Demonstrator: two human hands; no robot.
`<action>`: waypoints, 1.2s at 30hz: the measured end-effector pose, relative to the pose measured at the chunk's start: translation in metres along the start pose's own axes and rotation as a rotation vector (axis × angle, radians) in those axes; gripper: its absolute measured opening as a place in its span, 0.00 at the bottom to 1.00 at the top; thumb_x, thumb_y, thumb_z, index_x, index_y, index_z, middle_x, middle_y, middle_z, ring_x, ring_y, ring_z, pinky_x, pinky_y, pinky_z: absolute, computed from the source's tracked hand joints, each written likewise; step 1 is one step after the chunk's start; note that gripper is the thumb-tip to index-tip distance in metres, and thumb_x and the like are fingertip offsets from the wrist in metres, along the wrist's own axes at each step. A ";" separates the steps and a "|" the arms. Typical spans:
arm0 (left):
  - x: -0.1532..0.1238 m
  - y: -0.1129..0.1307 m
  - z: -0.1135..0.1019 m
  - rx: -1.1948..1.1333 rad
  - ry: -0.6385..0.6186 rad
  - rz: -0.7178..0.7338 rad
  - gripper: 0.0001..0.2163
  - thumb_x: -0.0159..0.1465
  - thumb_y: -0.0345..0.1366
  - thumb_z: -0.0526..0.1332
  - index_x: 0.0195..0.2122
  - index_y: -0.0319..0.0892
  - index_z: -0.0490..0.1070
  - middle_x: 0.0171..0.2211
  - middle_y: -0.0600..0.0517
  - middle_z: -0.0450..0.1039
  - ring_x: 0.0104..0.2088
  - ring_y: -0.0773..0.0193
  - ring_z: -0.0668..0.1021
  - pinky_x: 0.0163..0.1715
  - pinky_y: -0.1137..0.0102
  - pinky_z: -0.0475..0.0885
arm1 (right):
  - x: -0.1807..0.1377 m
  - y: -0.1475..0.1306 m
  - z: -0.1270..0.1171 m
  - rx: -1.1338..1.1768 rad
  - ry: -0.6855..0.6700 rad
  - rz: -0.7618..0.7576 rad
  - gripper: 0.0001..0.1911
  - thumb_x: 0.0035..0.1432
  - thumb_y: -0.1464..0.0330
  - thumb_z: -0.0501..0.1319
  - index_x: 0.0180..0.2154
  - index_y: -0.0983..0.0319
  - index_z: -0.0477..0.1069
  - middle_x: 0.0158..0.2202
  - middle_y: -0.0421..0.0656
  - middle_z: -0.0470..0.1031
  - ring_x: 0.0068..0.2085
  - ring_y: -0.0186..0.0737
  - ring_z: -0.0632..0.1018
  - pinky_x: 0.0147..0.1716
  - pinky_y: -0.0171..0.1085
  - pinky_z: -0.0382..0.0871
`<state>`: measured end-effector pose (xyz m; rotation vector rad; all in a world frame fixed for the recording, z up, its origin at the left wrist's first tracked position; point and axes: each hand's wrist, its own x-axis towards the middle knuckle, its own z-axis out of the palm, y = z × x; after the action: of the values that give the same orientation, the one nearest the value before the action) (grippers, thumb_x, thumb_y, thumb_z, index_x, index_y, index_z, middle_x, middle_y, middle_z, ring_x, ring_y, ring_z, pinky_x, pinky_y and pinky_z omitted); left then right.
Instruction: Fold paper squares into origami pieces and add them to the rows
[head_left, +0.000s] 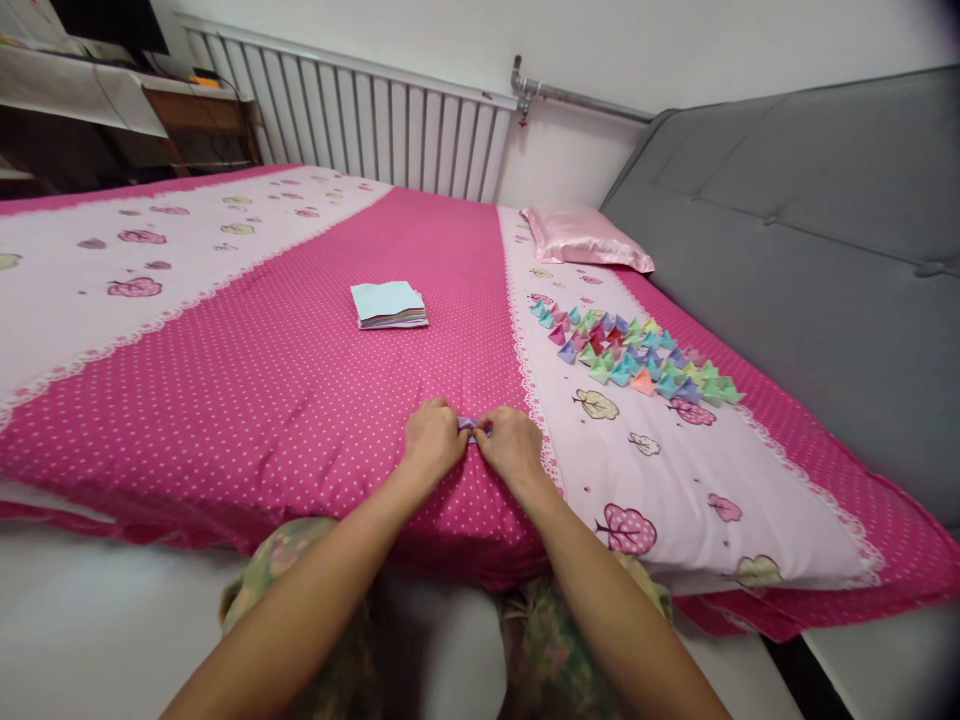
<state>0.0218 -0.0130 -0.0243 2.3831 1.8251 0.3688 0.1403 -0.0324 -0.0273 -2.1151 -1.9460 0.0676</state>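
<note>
Between my two hands, just over the pink dotted bedspread near the bed's front edge, is a small piece of folded purple paper (468,424). My left hand (433,437) pinches its left end, and my right hand (511,440) grips the right end, thumbs close together. Fingers cover most of the paper, so its full folded shape is hidden. Beyond my left hand lies a stack of square paper sheets (388,304) with a pale blue one on top. To the right, rows of small folded paper boats (630,350) in many colours stand on the bedspread.
The bedspread (300,350) has pink and white bands with printed trees. A pink satin pillow (585,238) lies at the far right, against a grey padded headboard (795,220). Behind the bed are a white radiator (360,105) and a desk (199,108) with a monitor (112,22).
</note>
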 end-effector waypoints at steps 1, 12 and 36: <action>0.000 0.001 0.000 0.001 0.002 -0.008 0.12 0.57 0.39 0.55 0.31 0.37 0.75 0.35 0.44 0.71 0.39 0.57 0.73 0.38 0.67 0.67 | 0.000 0.000 0.000 -0.002 -0.004 0.000 0.09 0.53 0.63 0.58 0.32 0.56 0.76 0.34 0.42 0.77 0.34 0.40 0.75 0.30 0.34 0.63; -0.002 0.011 -0.005 0.053 -0.030 -0.058 0.13 0.58 0.37 0.54 0.33 0.35 0.75 0.36 0.41 0.72 0.38 0.54 0.73 0.36 0.65 0.67 | -0.003 -0.006 -0.008 -0.088 -0.081 0.007 0.11 0.55 0.65 0.55 0.35 0.59 0.75 0.36 0.47 0.76 0.36 0.42 0.76 0.32 0.36 0.65; -0.002 0.017 -0.005 0.082 -0.081 -0.051 0.13 0.59 0.34 0.52 0.35 0.33 0.74 0.38 0.39 0.71 0.42 0.50 0.71 0.40 0.60 0.66 | 0.002 -0.010 0.000 -0.134 -0.136 -0.050 0.12 0.57 0.71 0.51 0.36 0.66 0.72 0.39 0.51 0.71 0.40 0.44 0.73 0.35 0.37 0.65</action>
<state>0.0356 -0.0201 -0.0157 2.3607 1.8956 0.1935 0.1313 -0.0294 -0.0247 -2.1969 -2.1361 0.0752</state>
